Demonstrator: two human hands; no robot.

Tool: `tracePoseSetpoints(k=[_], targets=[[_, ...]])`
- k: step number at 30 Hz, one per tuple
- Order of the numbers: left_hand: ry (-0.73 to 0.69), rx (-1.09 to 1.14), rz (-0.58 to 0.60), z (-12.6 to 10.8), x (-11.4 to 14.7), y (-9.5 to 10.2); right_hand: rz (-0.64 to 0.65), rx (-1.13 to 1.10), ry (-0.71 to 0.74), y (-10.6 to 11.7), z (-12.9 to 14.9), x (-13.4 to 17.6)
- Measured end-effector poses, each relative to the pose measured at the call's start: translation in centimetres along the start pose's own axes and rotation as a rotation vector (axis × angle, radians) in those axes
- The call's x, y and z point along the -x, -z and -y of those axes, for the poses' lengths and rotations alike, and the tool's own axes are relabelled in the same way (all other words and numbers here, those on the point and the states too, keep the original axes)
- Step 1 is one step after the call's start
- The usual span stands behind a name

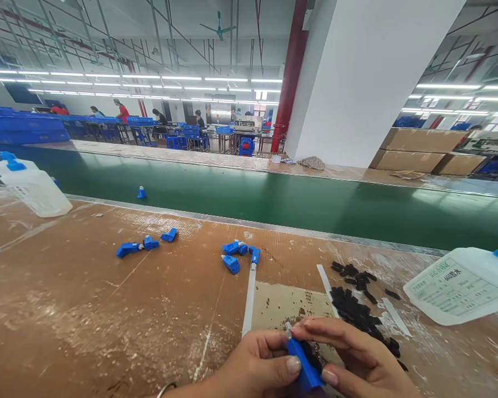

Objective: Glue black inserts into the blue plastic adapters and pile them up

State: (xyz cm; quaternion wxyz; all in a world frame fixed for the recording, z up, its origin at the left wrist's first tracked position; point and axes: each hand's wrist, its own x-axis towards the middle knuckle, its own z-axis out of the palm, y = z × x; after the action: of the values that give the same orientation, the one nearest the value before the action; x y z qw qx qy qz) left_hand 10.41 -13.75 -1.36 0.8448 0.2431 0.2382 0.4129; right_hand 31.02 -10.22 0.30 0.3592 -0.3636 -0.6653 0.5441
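Between my hands, low in the head view, is a small blue plastic part (302,362) with a pale tip. My left hand (261,359) grips it, thumb laid along its near face. My right hand (357,354) curves round the other side, its fingertips at the tip and the lower end. A piece of black material (312,356) shows against the part's right side, partly hidden by my fingers. Right of my hands lies a pile of black strips (352,309). Beyond them, several similar blue parts (231,264) rest on the brown table.
More blue parts (128,249) lie to the left. A green conveyor belt (216,185) runs across, carrying one blue part (141,192). White jugs stand at left (37,188) and right (460,287). Behind the belt rises a white pillar (348,83). People work at far tables.
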Motion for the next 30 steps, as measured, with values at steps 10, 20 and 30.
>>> tracePoseSetpoints(k=[10,20,30], targets=[[-0.049,0.079,-0.094,-1.0,-0.4,-0.4,-0.219,-0.048,0.019,1.4,0.4,-0.8],[-0.156,-0.006,-0.366,-3.0,0.1,-0.8,-0.519,-0.017,0.073,5.1,0.9,-2.9],[-0.323,-0.21,-0.419,-7.6,-0.1,1.7,-0.212,1.013,0.149,6.9,-0.3,-3.8]])
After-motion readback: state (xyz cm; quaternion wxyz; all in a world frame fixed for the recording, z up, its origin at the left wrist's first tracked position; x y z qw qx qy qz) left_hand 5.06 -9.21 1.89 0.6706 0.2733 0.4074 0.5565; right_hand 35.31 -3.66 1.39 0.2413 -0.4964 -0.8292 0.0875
